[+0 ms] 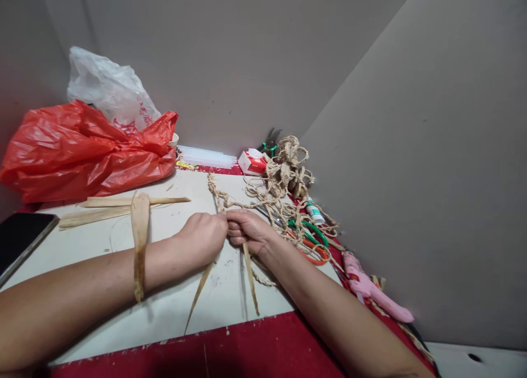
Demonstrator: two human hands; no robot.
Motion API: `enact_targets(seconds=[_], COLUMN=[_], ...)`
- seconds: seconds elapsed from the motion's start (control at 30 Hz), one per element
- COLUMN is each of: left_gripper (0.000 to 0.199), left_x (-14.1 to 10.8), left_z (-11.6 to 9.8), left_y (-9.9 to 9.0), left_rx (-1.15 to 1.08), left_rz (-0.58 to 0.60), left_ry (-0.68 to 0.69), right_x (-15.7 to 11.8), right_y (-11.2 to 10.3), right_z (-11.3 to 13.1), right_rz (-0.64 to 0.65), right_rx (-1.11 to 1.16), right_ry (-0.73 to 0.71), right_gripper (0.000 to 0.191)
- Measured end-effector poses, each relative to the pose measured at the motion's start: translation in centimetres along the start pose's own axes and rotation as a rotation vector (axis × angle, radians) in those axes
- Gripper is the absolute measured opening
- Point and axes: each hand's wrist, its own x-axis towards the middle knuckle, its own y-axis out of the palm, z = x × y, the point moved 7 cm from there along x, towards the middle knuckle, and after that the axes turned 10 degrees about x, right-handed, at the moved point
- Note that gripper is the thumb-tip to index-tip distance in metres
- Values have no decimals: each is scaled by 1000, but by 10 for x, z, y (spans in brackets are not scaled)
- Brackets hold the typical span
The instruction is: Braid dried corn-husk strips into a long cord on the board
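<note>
My left hand (205,236) and my right hand (246,229) meet over the white board (173,306), fingers closed on a braided straw cord (214,188) that runs away from me. One dry strip (201,293) hangs below my left hand, and another strip (250,279) hangs below my right hand. The exact grip between the fingertips is hidden. A wide dry leaf strip (140,224) lies across my left forearm. More flat strips (99,216) lie on the board beyond that forearm.
A red plastic bag (86,158) and a phone (24,238) are at the left. Coiled straw cord (288,174), orange-handled scissors (315,254), green handles (315,231), a white bottle (315,212) and a pink glue gun (376,293) line the right. A tissue pack (252,162) stands behind.
</note>
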Motion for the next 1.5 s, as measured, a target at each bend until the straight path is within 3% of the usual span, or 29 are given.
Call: enact_targets(seconds=[0.13,0.23,0.3,0.4,0.43,0.53,0.57,0.63,0.77,0.9,1.07,1.2,1.4,1.5], left_gripper=[19,21,22,19,17,14,14,14,10,12,20,17,16,17], left_x=[-17,-26,-21,-1,8,25,25,23,23,26,29,30,32,33], left_z=[-18,-36,-43,-37,-29,-7,-4,-1,1,0,10,15,16,15], left_y=[14,13,-4,-41,-43,-16,-7,3,-3,-12,-9,-6,-9,-11], left_rx=[312,486,465,257,135,-318,-411,-457,-249,-56,-10,-49,27,47], left_rz=[19,39,-79,-336,-298,108,217,315,266,242,284,240,130,89], left_ry=[172,343,374,276,218,31,-5,-33,-11,28,-36,-53,-22,14], right_x=[-1,-1,0,-1,-1,0,1,1,-2,-6,-10,-13,-25,-34], right_y=[-1,0,-1,-1,0,1,0,-1,-2,-5,1,7,10,14], right_z=[-1,3,5,8,8,8,7,8,13,20,32,36,47,52], right_rz=[23,70,95,124,138,173,178,189,201,125,63,-22,-106,-99], right_rx=[48,120,154,178,182,153,125,58,-142,-426,-882,-1161,-1367,-1366], right_ry=[56,107,129,142,142,144,145,138,96,-2,-249,-378,-432,-415], right_gripper=[13,11,19,24,23,22,20,16,16,25,26,26,23,22])
